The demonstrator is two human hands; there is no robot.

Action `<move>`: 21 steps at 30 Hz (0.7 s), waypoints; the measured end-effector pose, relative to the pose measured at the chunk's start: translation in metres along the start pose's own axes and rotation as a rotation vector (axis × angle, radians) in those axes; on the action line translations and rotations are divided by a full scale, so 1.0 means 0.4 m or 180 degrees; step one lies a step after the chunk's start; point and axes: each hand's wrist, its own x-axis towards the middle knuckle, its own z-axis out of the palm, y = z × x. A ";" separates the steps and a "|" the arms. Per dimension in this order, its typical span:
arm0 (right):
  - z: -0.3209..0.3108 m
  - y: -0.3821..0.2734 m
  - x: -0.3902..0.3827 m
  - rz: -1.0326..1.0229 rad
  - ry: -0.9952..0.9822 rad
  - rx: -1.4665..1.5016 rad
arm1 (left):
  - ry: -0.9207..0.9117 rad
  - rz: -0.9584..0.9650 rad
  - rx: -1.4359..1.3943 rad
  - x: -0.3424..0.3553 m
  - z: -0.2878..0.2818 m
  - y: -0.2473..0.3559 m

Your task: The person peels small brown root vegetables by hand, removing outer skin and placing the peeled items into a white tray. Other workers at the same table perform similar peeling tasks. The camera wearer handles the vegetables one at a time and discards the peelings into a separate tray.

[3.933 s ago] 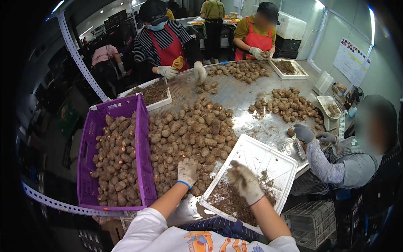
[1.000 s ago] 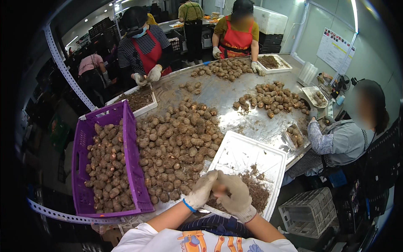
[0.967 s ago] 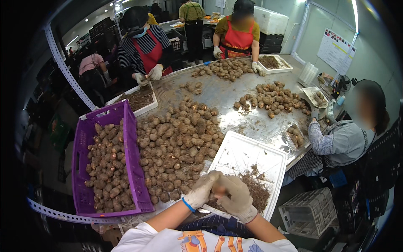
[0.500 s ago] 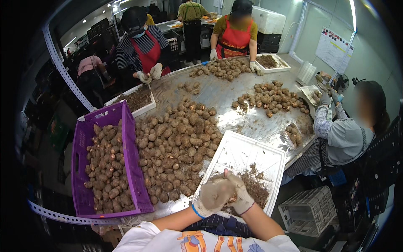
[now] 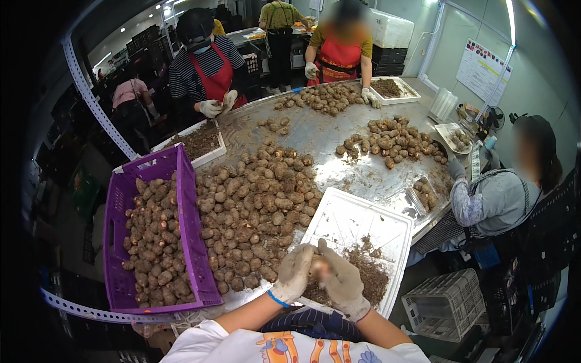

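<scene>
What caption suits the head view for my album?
Left hand and right hand, gloved, hold a tuber over a white tray; heap and purple crate to the left.

Passable tabletop [image 5: 319, 134] between tuber heap [image 5: 260, 206] and right-hand pile [image 5: 393, 142], with crate wall [image 5: 195, 236] at left

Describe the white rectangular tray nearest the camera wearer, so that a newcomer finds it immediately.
On the shiny metal table, find the largest heap of brown tubers. Right of it lies the white rectangular tray, holding brown scraps. Only this tray has the wearer's pale-gloved left hand and right hand over it.
</scene>
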 end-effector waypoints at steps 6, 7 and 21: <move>0.002 0.000 0.007 -0.0389 0.0194 -0.0807 | 0.0004 0.0300 0.0523 -0.024 0.013 0.034; -0.002 0.002 0.006 -0.0266 0.0177 -0.0718 | 0.0042 0.0390 0.0558 -0.025 0.013 0.022; -0.034 -0.016 0.003 -0.0475 -0.0237 -0.1133 | -0.1001 0.0354 0.0700 -0.026 -0.007 0.091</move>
